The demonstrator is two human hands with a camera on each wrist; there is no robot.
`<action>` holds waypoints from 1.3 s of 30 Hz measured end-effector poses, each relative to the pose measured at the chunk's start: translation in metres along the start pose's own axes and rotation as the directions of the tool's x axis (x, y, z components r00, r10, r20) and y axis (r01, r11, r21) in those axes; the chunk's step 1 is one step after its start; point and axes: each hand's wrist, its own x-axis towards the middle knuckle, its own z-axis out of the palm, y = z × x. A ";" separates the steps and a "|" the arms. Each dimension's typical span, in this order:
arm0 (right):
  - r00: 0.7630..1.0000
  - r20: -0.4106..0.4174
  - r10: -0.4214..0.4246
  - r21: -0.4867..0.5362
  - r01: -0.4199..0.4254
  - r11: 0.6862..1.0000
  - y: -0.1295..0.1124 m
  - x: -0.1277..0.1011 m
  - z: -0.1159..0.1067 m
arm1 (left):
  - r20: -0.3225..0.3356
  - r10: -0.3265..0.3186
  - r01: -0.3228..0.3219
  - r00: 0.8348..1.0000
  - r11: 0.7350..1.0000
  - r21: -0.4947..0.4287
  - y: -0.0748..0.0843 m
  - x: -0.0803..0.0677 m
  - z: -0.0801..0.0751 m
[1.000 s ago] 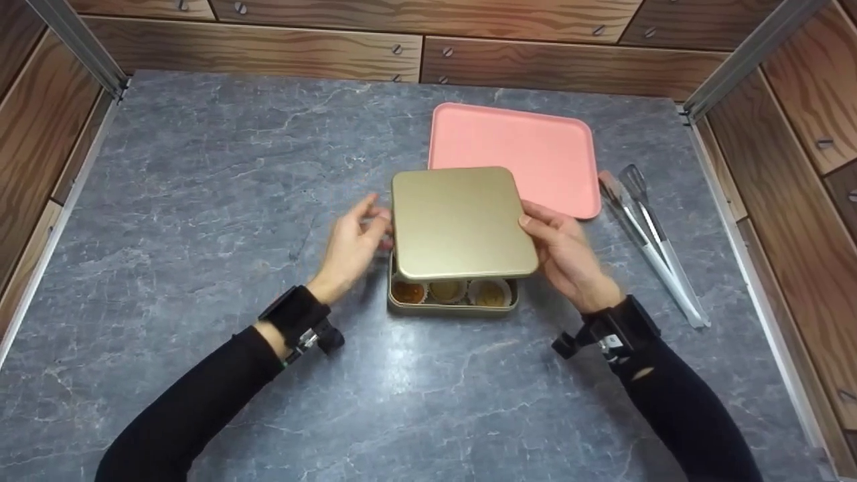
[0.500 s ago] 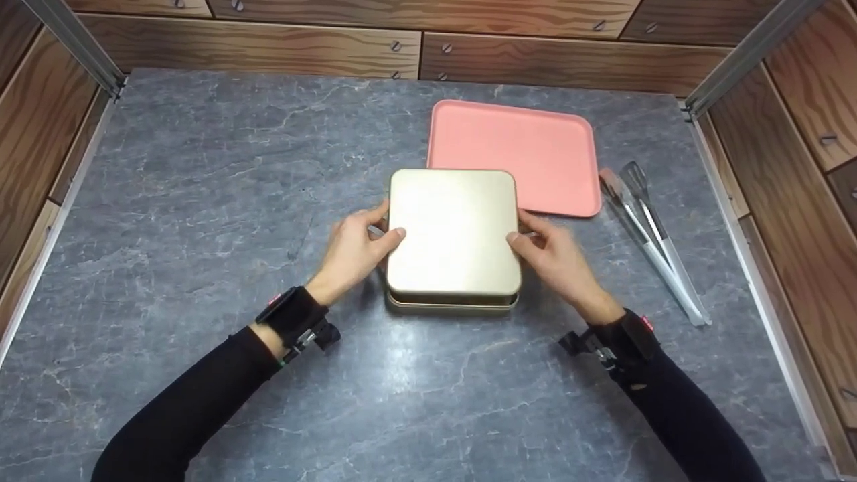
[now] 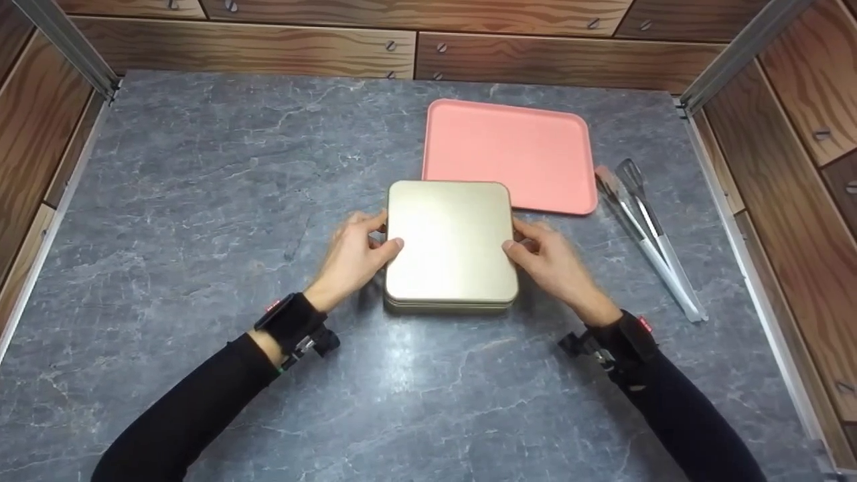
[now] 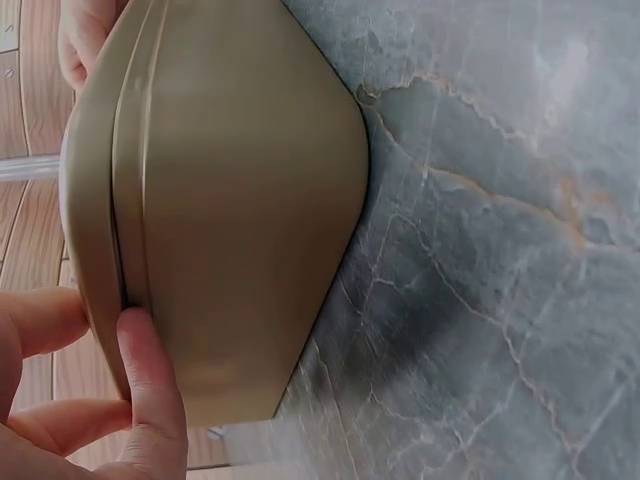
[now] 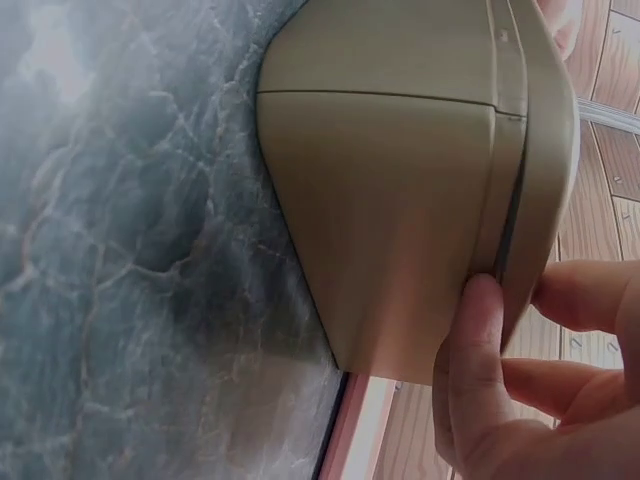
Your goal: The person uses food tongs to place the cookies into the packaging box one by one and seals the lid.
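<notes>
Both hands (image 3: 452, 258) pinch the flat, matte gold tin (image 3: 450, 246) closed.

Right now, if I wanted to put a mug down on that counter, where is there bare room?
The grey marble counter lies bare left of the gold tin, and along the near edge between the sleeves. It is crowded at the right: the pink tray sits just behind the tin, the tongs lie beside the tray, and both hands flank the tin.
</notes>
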 end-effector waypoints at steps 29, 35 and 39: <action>0.998 0.049 0.045 -0.020 -0.044 0.999 0.007 0.003 0.005 | 0.025 -0.029 0.030 0.999 0.999 -0.039 -0.009 0.004 0.001; 0.996 -0.005 -0.093 -0.313 0.087 0.946 0.001 0.014 0.013 | 0.013 0.176 -0.176 0.984 0.971 0.165 0.001 0.015 0.011; 0.983 0.055 -0.177 -0.485 0.182 0.855 -0.003 0.030 0.026 | 0.123 0.255 -0.283 0.959 0.878 0.385 0.005 0.031 0.021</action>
